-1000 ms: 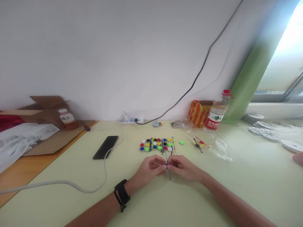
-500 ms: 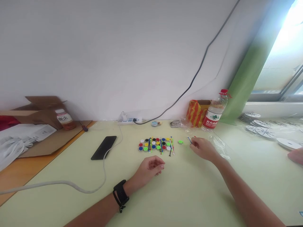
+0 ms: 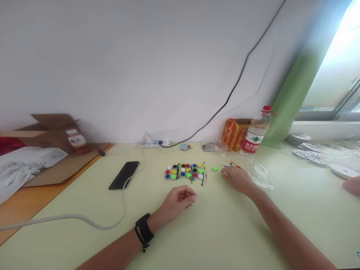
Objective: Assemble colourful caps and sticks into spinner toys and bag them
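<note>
My left hand point(image 3: 180, 200) rests on the pale green table point(image 3: 225, 232) with a black band on its wrist. Its fingers are curled in against the thumb, and anything inside them is hidden. My right hand point(image 3: 236, 179) lies palm down further right, its fingertips touching the table beside a small green disc point(image 3: 215, 168). Thin red and blue sticks point(image 3: 234, 165) lie just behind it. I cannot see whether those fingertips pinch anything. In front of both hands sits a block of small coloured discs point(image 3: 184, 171) in rows, with thin coloured sticks laid across them.
A black phone point(image 3: 124, 174) on a white cable lies to the left. A power strip point(image 3: 154, 143), an orange striped bag point(image 3: 233, 134) and a water bottle point(image 3: 255, 135) stand by the wall. Clear plastic wrap point(image 3: 260, 173) and white discs point(image 3: 312, 155) lie right. Another person's hand point(image 3: 353, 185) shows at the right edge.
My hands were together on a blue stick. My right hand carried it right to the pile by the plastic wrap and now lies lower beside the green disc. My left hand stayed.
</note>
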Available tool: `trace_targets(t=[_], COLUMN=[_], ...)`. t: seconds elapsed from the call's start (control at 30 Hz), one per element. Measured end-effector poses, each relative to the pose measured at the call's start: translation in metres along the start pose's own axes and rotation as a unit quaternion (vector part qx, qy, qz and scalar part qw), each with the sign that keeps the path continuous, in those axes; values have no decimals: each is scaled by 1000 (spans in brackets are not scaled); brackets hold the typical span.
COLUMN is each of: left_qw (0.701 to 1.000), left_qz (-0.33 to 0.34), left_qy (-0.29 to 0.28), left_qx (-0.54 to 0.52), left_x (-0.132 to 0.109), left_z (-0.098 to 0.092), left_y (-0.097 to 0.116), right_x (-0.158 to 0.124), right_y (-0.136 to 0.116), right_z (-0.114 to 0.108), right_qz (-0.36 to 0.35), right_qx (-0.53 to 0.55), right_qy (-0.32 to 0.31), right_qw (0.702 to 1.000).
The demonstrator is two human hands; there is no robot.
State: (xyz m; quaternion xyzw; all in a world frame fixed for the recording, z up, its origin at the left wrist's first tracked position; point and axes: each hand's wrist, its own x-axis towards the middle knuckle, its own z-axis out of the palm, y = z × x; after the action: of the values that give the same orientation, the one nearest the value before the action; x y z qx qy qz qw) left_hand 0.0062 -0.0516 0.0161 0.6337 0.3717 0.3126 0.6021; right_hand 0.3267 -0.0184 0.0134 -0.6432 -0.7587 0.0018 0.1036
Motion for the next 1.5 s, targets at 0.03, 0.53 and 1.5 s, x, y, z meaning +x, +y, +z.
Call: trace_targets(t=[0.03,0.53,1.5], left_qw=[1000,1000,1000], left_qz=[-1,1,11], left_qy=[1,-3,-22], left_qx=[1,1,17], left_x=[0,-1,-3], left_z=[0,1,1], left_y=[1,2,9], right_x=[0,-2,4], right_y=[-2,-12,2], right_z=[0,-4,17], right_qz=[-5,-60,2], right_qx=[-3,99,100], right_qy=[-5,60,137], right_qw=[1000,991,986])
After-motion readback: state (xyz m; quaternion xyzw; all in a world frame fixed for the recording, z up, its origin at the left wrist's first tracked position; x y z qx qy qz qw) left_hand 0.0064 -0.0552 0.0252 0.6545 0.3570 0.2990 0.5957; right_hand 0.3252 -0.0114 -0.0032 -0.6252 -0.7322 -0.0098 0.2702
